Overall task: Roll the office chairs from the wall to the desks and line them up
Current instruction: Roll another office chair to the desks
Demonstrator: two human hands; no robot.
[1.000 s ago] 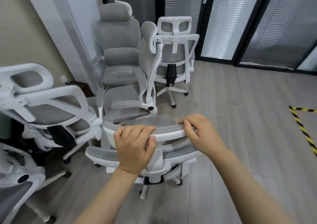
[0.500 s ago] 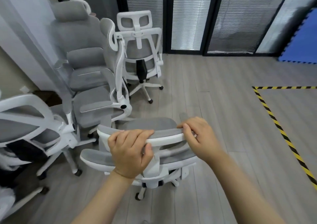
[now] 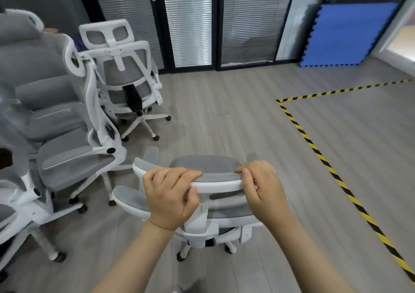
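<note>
Closest to me, my left hand (image 3: 171, 197) curls over the top edge of a white-framed office chair with grey mesh padding (image 3: 215, 180), fingers wrapped over the front of its headrest and the thumb tucked behind the white bar. My right hand (image 3: 261, 190) grips the same headrest at its other end, fingers hooked over the grey pad and the thumb pressed along the frame. Both forearms reach up from the bottom of the view to it. The chair stands directly under my hands on the grey wood-plank floor (image 3: 224, 117), its back towards me, its castors showing below my wrists, apart from the other chairs.

To the left of my left hand, a cluster of similar chairs is parked close together: a blurred white-and-grey chair base (image 3: 29, 205) at the left edge, then a grey upholstered chair with a white frame (image 3: 60, 122) seen side-on. Beyond that, further from my left hand, a white mesh-backed chair with a black lumbar block (image 3: 125, 77) has its back to me.

To the right of my right hand, a line of yellow-and-black striped floor tape (image 3: 323, 160) runs away and turns a corner. At the far end, past both hands, black-framed glass doors with closed blinds (image 3: 186, 21) fill the wall, and a blue foam mat (image 3: 343, 34) leans in the far right corner.
</note>
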